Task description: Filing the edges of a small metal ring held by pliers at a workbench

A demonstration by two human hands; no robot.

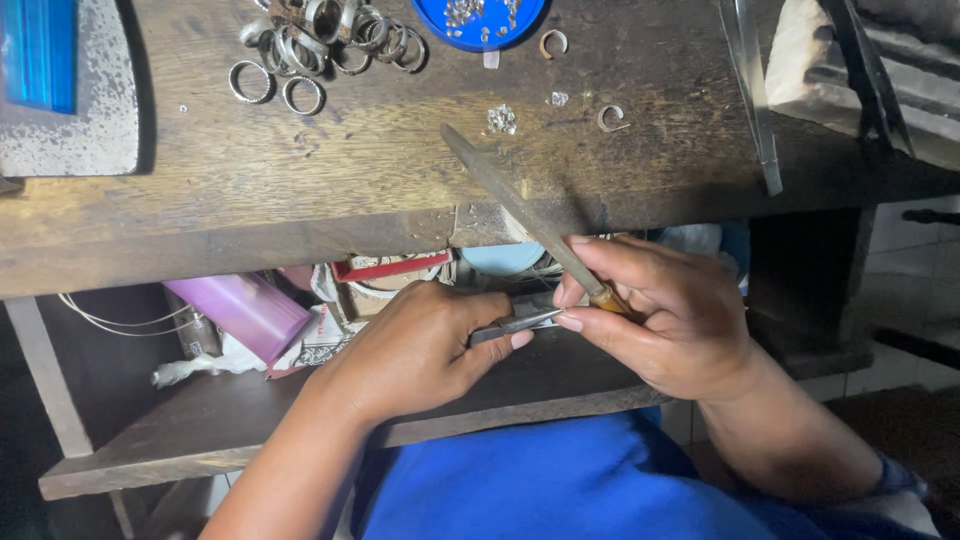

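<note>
While left hand fingers clamp pliers, right hand fingers pinch file.

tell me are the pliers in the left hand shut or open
Shut, as far as it shows: the pliers in the left hand taper to one closed tip with no gap, meeting the right hand fingertips.
</note>
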